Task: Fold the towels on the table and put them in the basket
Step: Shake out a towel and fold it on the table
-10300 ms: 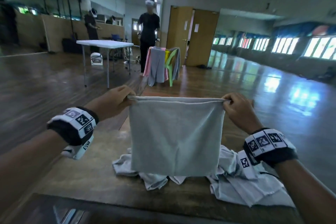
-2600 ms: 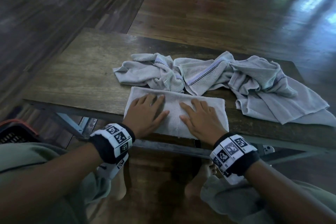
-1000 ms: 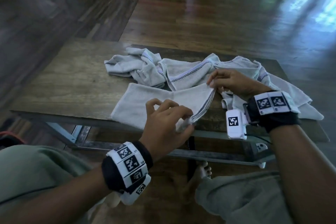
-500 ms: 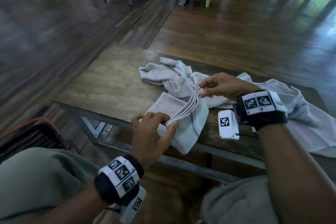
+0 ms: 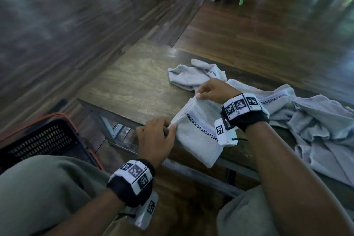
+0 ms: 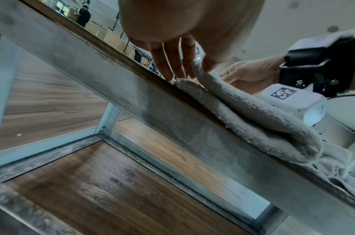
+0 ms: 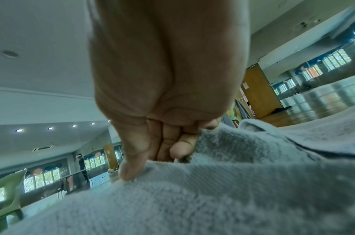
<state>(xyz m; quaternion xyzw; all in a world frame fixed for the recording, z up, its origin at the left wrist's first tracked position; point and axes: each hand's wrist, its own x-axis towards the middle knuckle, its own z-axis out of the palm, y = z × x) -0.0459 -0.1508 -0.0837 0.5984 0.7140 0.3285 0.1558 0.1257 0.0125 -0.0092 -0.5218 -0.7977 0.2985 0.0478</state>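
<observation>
Folded towel [image 5: 199,136] pinched at layered edge by L hand [image 5: 155,136] and R hand [image 5: 212,90], at table [image 5: 134,86] edge. No brand/text legible; checkered stripe noted. Basket [image 5: 42,138] on floor.

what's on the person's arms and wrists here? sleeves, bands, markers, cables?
Forearms bare, no sleeves in view. Each wrist carries a black strap ringed with white square tiles printed with black fiducial patterns: left wristband, right wristband. A white boxy camera module with its own black marker hangs under each wrist. A thin black cable runs out from the right module. No gloves on left hand or right hand.
</observation>
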